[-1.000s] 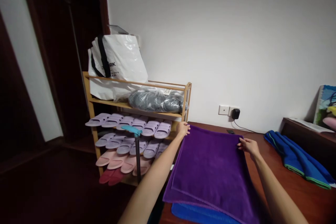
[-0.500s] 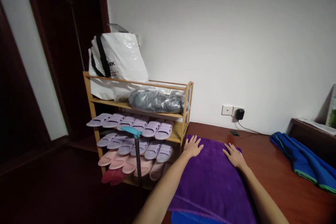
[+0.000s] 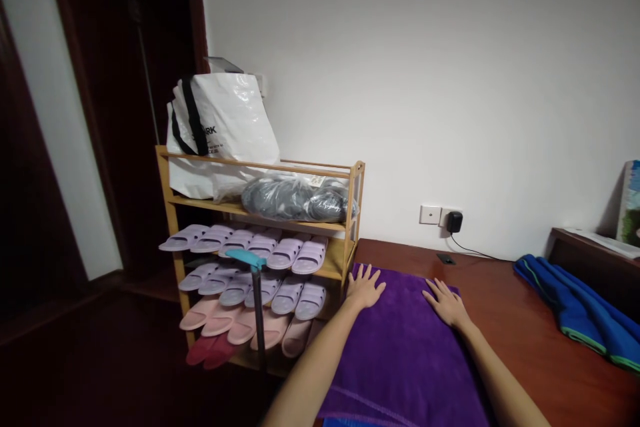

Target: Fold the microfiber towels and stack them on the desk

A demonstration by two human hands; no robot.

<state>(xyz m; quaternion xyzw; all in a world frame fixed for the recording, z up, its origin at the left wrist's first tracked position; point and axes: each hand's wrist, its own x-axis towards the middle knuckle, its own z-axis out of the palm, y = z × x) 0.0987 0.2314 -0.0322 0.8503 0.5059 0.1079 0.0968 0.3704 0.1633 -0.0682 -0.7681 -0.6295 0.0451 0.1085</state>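
In the head view, a purple cloth (image 3: 400, 357) lies spread on the reddish-brown desk (image 3: 535, 327), with a strip of blue fabric (image 3: 345, 422) showing beneath its near edge. The left hand (image 3: 367, 288) rests palm down near the cloth's far left corner, fingers spread; its grip is released, flat on the fabric rather than closed around it. The right hand (image 3: 447, 303) lies likewise near the far right corner, its grip loose and its fingers fanned out. Along the near edge two hems show, slightly out of line (so the cloth seems to be in more than one layer).

To the right on the desk, well apart from the hands, lies a bunched blue cloth (image 3: 575, 310) with green edging, beside a raised dark ledge (image 3: 560, 257). Behind, a black adapter (image 3: 455, 221) sits in a wall socket, its cable trailing down to the desk.

Left of the desk stands a wooden rack (image 3: 171, 230). It carries a white bag (image 3: 237, 117), a plastic-wrapped grey bundle (image 3: 300, 200), and rows of lavender slippers (image 3: 310, 255), with pink slippers (image 3: 243, 325) and red ones lower down.
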